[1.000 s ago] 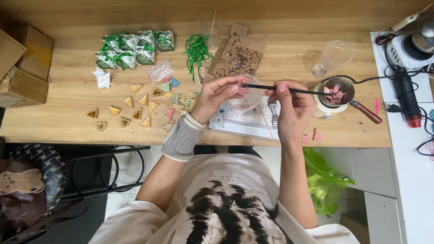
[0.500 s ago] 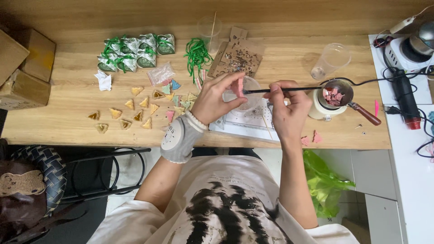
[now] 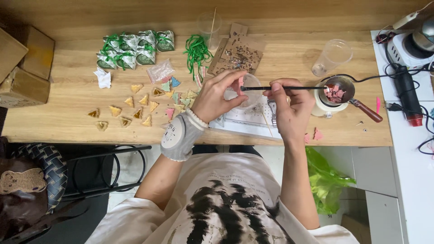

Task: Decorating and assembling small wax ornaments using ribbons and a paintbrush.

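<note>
Already a spread of small triangle pieces [image 3: 135,106] lies finished on the table [image 3: 68,129], while the left hand [image 3: 217,97] curls its fingers around a clear cup [image 3: 250,88] and the right hand [image 3: 289,104] pinches a thin black stick [image 3: 280,88] just above it, pink bits waiting in the spoon [image 3: 337,90].

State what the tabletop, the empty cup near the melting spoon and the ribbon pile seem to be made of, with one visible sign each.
Tabletop: wood or wood-look laminate, matt, with pale grain lines.
Empty cup: probably clear plastic, since the table shows through it.
Ribbon pile: thin green strips, likely paper or plastic ribbon; curled and loose.
</note>
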